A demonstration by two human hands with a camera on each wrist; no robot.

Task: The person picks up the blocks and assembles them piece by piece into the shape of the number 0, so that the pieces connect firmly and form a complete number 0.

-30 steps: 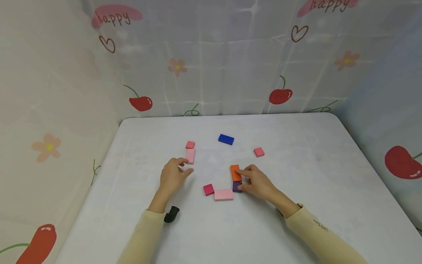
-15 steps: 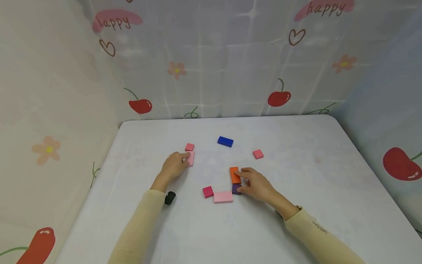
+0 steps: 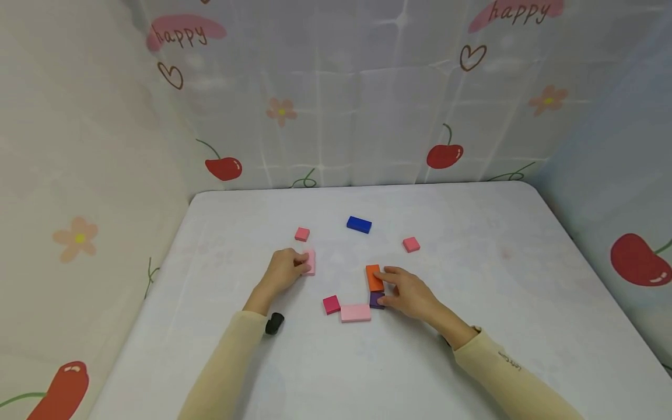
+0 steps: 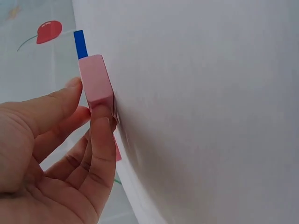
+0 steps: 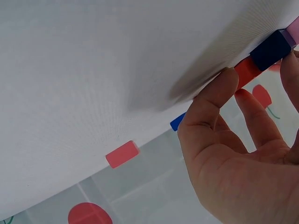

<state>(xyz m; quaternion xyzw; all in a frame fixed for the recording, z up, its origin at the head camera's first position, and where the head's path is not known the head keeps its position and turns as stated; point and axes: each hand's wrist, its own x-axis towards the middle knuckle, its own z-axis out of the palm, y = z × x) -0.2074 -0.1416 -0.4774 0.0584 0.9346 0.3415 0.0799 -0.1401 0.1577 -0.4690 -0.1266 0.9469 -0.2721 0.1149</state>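
A smooth, oblong pink block (image 3: 312, 261) is pinched by the left hand (image 3: 282, 271), left of an orange block (image 3: 372, 281). The right hand (image 3: 412, 294), fingers parted, touches that and a purple block (image 3: 375, 300); a blue block (image 3: 359, 224) lies beyond.

On my white bench (image 3: 499, 262), a blue block (image 3: 359, 224) lay at twelve o'clock from the orange block (image 3: 372, 280), a purple block (image 3: 374, 298) at six.

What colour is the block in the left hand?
The rectangular block is light pink; the left wrist view shows it best.
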